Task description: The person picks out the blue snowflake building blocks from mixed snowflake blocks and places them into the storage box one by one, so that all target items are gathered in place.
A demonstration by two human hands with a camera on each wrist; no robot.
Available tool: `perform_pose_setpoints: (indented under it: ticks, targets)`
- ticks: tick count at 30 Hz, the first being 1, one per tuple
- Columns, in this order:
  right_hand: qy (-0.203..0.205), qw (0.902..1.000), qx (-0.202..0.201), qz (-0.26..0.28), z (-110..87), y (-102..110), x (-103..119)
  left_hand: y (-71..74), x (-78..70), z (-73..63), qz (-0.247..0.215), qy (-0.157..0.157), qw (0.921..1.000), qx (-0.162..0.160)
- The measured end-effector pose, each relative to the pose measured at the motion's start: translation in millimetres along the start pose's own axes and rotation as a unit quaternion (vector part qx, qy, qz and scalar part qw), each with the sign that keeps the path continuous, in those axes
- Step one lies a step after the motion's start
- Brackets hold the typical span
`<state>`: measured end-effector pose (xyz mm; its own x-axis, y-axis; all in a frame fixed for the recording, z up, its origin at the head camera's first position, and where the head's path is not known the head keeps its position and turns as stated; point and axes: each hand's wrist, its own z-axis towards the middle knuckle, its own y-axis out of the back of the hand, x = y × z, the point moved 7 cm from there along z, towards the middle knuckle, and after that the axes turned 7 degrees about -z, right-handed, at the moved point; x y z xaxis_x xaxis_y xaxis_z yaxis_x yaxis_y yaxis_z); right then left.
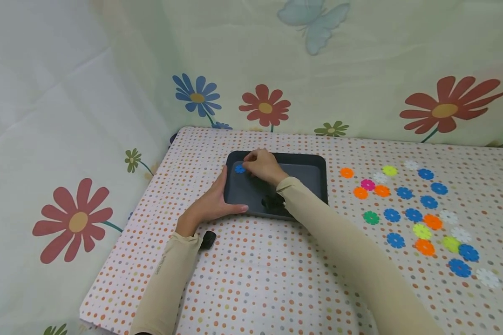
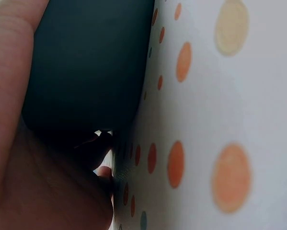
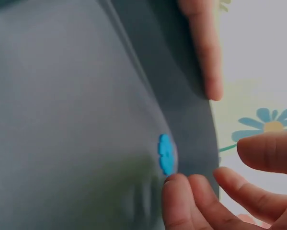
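Note:
A shallow dark grey tray (image 1: 302,174) lies on the dotted table cover. My left hand (image 1: 211,202) holds its near left corner, with the thumb along the front edge and fingers against the left side. In the left wrist view, the tray's outer wall (image 2: 90,67) fills the space beside that hand. One blue flower-shaped disc (image 1: 240,169) lies in the far left corner of the tray. Over the tray, my right hand (image 1: 264,165) has loosely bent fingers. Its fingertips (image 3: 176,196) are right beside the disc (image 3: 166,154); whether they touch it, I cannot tell.
Several flower-shaped discs in blue, orange, white, yellow, green and pink lie scattered right of the tray, among them a green disc (image 1: 371,217) and a pink disc (image 1: 368,184). A flower-printed curtain (image 1: 343,93) hangs behind the table.

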<state>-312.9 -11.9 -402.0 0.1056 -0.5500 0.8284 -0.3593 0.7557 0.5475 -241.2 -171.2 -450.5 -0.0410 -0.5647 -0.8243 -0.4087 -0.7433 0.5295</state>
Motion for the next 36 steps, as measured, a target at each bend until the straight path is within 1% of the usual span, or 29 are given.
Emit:
perform_pose_setpoints:
  ticks: [4, 8, 13, 18, 22, 27, 32, 36]
  targets:
    - [0.01, 0.9998, 0.002, 0.015, -10.3, 7.3, 3.3, -0.3, 0.5, -1.6, 0.001, 0.003, 1.0, -0.002]
    - [0.019, 0.9987, 0.004, 0.048, -20.6, 17.1, 5.8, -0.7, 0.2, -2.2, 0.001, 0.003, 1.0, -0.002]
    - [0.032, 0.9948, 0.008, 0.097, -31.8, 29.3, 6.0, -1.3, -0.2, -1.1, 0.003, 0.003, 1.0, -0.002]
    - [0.034, 0.9907, 0.008, 0.131, -44.7, 41.2, 2.3, -0.4, -0.6, -0.3, 0.0, 0.001, 1.0, -0.004]
    - [0.036, 0.9901, 0.01, 0.135, -56.8, 52.1, -2.5, 0.2, 1.1, -0.4, 0.0, 0.005, 1.0, -0.004]
    - [0.039, 0.9892, 0.003, 0.141, -72.3, 69.6, -9.4, 0.9, 1.0, -0.1, -0.002, 0.0, 1.0, -0.006]
    - [0.027, 0.9909, 0.009, 0.132, -89.9, 84.9, -21.4, 0.0, -0.5, -1.1, 0.001, 0.0, 1.0, -0.001]
    - [0.018, 0.9935, 0.005, 0.112, -105.6, 98.0, -31.1, -0.5, 0.4, -1.5, 0.008, 0.004, 1.0, 0.0]
